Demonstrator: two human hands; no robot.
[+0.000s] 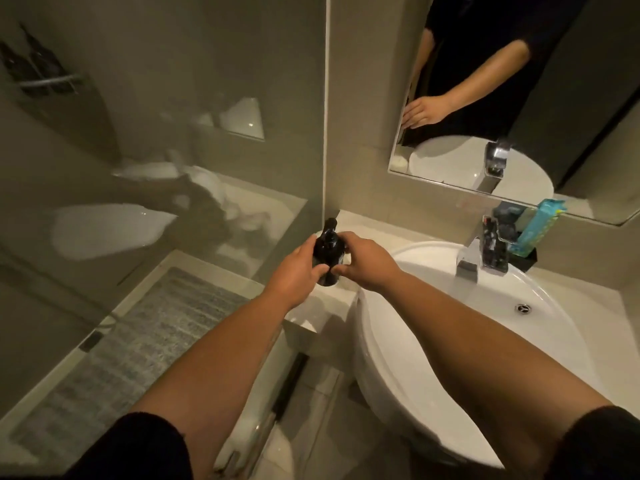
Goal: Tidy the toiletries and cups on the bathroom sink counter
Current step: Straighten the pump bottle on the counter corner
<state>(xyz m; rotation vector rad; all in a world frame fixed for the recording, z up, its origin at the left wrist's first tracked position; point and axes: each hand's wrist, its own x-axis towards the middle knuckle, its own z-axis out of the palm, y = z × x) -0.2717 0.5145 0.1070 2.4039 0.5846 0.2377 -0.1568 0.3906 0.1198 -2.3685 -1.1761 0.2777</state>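
- A black pump bottle [327, 256] stands up straight on the white table [323, 299], at the table's far left corner, right by the glass wall [173, 133].
- The left hand [294, 275] wraps its grip around the bottle from the 9 o'clock side.
- The right hand [367, 263] grips the same bottle from the 3 o'clock side. Its fingers [349, 237] curl over the top part, near the pump.
- Both thumbs almost meet low on the front of the bottle.
- The big white sink [415, 341] is just to the 3 o'clock side of the bottle.
- A shiny tap [479, 252] sits at the back of the sink, at 2 o'clock from the bottle.
- Just past the tap is a black tray [528, 259] with a blue-green packet [538, 226] standing in it.
- The mirror [519, 98] on the wall shows an arm and dark clothes.
- A grey mat [138, 341] lies on the floor behind the glass, at 7 o'clock from the bottle.
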